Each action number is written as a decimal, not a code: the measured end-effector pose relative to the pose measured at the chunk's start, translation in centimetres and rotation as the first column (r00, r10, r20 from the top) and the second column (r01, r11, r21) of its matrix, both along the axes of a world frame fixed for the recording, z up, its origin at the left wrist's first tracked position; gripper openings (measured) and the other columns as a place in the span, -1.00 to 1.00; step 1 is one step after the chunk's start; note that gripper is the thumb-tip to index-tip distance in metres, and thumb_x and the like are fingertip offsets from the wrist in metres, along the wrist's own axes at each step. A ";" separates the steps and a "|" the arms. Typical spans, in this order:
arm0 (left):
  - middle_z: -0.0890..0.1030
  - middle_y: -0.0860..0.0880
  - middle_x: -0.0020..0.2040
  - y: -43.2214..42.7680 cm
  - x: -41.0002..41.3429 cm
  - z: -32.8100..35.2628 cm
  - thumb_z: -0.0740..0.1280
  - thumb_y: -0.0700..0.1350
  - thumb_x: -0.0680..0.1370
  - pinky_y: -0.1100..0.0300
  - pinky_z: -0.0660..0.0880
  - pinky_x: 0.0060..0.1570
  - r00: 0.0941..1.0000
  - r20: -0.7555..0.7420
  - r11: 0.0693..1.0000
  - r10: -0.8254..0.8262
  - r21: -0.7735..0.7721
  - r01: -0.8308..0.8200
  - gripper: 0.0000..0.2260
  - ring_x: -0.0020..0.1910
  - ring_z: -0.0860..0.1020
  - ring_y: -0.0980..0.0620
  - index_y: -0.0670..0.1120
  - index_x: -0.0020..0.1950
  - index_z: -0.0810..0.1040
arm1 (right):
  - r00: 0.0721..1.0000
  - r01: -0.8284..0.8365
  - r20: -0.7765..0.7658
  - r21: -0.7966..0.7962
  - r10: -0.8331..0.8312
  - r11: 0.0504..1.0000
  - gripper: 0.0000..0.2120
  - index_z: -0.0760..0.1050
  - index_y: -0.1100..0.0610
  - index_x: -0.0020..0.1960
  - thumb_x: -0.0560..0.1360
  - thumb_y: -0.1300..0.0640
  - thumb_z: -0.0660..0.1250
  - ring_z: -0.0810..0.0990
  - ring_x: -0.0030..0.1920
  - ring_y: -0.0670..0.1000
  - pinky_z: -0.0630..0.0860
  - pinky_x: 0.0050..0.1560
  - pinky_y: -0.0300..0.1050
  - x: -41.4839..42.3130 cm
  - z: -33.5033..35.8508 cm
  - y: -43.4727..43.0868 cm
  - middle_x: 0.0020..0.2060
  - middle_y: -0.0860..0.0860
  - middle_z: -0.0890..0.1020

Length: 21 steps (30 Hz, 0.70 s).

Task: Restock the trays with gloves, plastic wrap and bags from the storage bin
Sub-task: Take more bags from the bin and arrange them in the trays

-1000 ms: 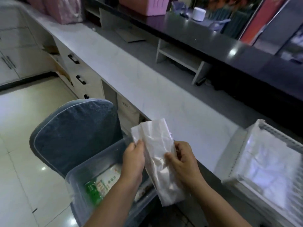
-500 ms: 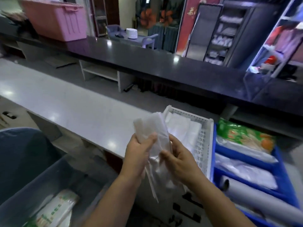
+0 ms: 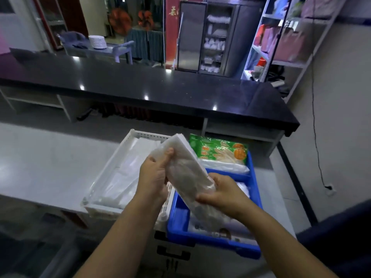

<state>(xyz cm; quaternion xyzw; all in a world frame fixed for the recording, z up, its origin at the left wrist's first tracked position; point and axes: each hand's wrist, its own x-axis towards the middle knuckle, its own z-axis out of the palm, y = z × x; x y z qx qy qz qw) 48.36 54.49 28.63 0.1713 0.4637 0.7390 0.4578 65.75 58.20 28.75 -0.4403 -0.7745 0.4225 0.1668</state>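
Head view: pale grey matte countertop (image 3: 50, 163), glossy black counter (image 3: 160, 91) behind it, shelving beyond. Left hand (image 3: 154, 177) and right hand (image 3: 224, 195) both grip a crinkly translucent pack of plastic bags (image 3: 188, 173), tilted above the blue plastic tray (image 3: 178, 223), beside the white perforated plastic tray (image 3: 128, 145). Vs 0.5 s ago: pack was by the white tray and is now over the blue one; storage bin is out of frame.

Dim, bluish indoor light. Small glints dot the black counter (image 3: 160, 91), and the pale desk (image 3: 50, 167) shines softly. Wide-angle distortion curves the edges; the lower corners blur.
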 end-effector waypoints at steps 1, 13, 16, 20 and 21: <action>0.70 -0.06 -0.21 0.6 0.1 0.1 0.46 -0.08 0.35 0.20 0.57 -0.33 0.999 -0.040 1.000 -0.028 0.004 0.028 -0.79 -0.21 0.67 0.01 -0.11 -0.08 0.58 | 0.998 0.009 0.057 0.070 -0.013 0.998 -0.77 0.49 -0.09 -0.16 0.27 0.00 0.50 0.60 -0.20 -0.11 0.58 -0.15 -0.06 0.8 0.0 0.5 -0.24 -0.11 0.63; 0.61 0.11 -0.03 7.5 1.6 -1.0 0.26 0.11 0.53 0.25 0.43 -0.18 0.487 -0.571 0.747 -0.661 -0.439 0.499 -0.78 -0.02 0.55 0.10 0.06 0.07 0.58 | 0.899 -0.366 0.405 0.904 -0.167 0.221 -0.75 0.59 0.11 -0.09 0.36 -0.05 0.47 0.68 -0.25 0.03 0.62 -0.26 -0.10 9.4 -1.3 6.2 -0.22 0.06 0.70; 0.62 0.07 -0.03 9.3 2.3 -1.6 0.26 0.09 0.53 0.21 0.48 -0.06 0.247 -0.535 0.558 -0.808 -0.560 0.613 -0.78 -0.02 0.56 0.09 0.02 0.05 0.60 | 0.911 -0.384 0.397 0.915 -0.115 0.121 -0.73 0.56 0.11 -0.03 0.41 -0.07 0.40 0.69 -0.15 0.05 0.63 -0.11 -0.03 9.6 -1.7 7.9 -0.16 0.08 0.71; 0.59 0.01 -0.08 11.3 2.2 -2.5 0.32 0.05 0.50 0.24 0.53 -0.10 0.053 -0.342 0.267 -0.938 -0.619 0.739 -0.85 -0.15 0.58 0.07 -0.01 -0.05 0.54 | 0.933 -0.337 0.344 0.938 -0.107 0.074 -0.73 0.53 0.10 0.01 0.43 -0.06 0.40 0.69 -0.10 0.09 0.61 -0.04 0.04 9.1 -2.3 9.8 -0.14 0.11 0.71; 0.60 -0.01 -0.10 11.8 2.1 -2.7 0.34 0.03 0.50 0.26 0.53 -0.18 0.057 -0.298 0.232 -0.953 -0.599 0.767 -0.84 -0.20 0.59 0.08 -0.04 -0.04 0.52 | 0.937 -0.325 0.332 0.942 -0.109 0.082 -0.74 0.53 0.10 0.00 0.43 -0.05 0.40 0.69 -0.09 0.10 0.61 -0.03 0.05 9.0 -2.5 10.2 -0.13 0.12 0.71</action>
